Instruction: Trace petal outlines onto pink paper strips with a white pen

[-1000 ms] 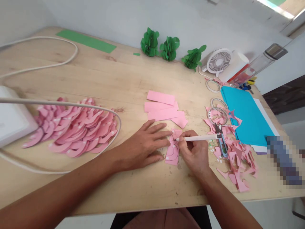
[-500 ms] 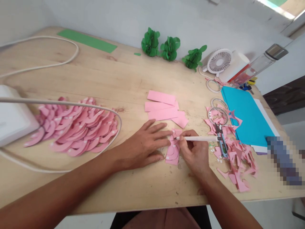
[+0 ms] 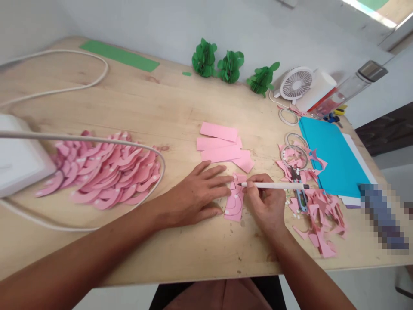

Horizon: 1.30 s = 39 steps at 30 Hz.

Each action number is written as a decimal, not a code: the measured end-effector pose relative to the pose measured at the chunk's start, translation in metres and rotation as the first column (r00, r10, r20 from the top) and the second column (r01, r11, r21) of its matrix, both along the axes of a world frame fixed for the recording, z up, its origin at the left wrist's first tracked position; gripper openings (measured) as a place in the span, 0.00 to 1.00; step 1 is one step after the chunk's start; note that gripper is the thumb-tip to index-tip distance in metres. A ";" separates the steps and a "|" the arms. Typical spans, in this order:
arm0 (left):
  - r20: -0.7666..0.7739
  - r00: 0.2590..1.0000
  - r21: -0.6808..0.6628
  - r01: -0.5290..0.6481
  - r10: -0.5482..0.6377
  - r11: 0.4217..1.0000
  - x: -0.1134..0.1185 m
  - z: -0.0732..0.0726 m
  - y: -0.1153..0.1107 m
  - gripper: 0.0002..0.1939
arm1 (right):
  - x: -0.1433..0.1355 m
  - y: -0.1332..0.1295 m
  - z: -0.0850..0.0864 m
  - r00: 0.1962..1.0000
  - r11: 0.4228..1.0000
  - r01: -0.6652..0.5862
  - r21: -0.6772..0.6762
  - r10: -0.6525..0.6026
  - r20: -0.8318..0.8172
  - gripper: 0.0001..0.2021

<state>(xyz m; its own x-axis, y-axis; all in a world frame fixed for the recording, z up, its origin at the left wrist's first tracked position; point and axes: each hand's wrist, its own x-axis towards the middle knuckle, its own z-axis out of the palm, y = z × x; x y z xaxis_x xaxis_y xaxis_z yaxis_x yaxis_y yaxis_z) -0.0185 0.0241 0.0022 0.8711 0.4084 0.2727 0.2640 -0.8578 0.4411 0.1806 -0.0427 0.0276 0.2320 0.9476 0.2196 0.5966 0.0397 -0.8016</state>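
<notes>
Marked strip (image 3: 234, 206) toward the tabletop's (image 3: 193, 256) front edge
Your right hand's (image 3: 267, 202) fingers pinch the pen (image 3: 282, 185) over it; your left hand's (image 3: 201, 193) fingers lie spread, tips at its side. Beyond sit pink papers (image 3: 221, 154); green ornaments (image 3: 230, 66) line the back edge.

Cutouts (image 3: 119, 172) left, strips (image 3: 221, 153) midway, scraps (image 3: 318, 200) right

On the table (image 3: 142, 107), a slip (image 3: 234, 202) is placed before the strips, between the left hand (image 3: 200, 196) and the right hand (image 3: 267, 200). Paper plants (image 3: 229, 66) and a fan (image 3: 297, 84) are lined up behind, by the wall (image 3: 145, 26).
</notes>
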 end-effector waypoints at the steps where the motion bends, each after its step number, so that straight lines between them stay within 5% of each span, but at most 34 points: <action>1: 0.001 1.000 0.005 0.003 -0.003 1.000 0.000 -0.001 0.000 0.16 | 0.000 0.000 0.001 1.000 1.000 0.005 0.012 -0.005 0.004 0.05; 8: -0.013 1.000 -0.004 0.007 -0.007 1.000 0.001 0.003 0.000 0.15 | -0.002 0.001 0.004 0.998 0.994 0.037 0.106 -0.030 -0.059 0.04; 16: -0.002 1.000 -0.035 -0.011 0.011 0.999 0.001 0.004 -0.003 0.15 | 0.004 -0.007 0.017 0.968 1.000 -0.014 0.006 0.015 -0.250 0.06; 22: 0.008 1.000 -0.042 -0.002 0.002 0.999 0.001 0.005 -0.004 0.14 | 0.004 -0.043 0.022 0.986 0.986 -0.165 0.014 0.165 -0.001 0.07; 28: 0.010 1.000 -0.053 0.004 -0.003 0.999 0.002 0.005 -0.003 0.14 | -0.001 -0.056 0.010 0.899 0.936 -0.340 0.092 0.295 0.324 0.11; 39: 0.040 0.999 -0.074 -0.018 0.021 0.997 0.003 0.005 -0.005 0.17 | -0.002 -0.055 -0.003 0.824 0.899 -0.401 0.174 0.271 0.498 0.10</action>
<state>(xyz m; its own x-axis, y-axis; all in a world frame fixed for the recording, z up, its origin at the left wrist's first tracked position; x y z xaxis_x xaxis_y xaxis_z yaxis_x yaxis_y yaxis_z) -0.0152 0.0196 0.0070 0.8516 0.4453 0.2766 0.2605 -0.8173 0.5139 0.1783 -0.0975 0.0247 -0.2771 0.8396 0.4672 0.7968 0.4725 -0.3766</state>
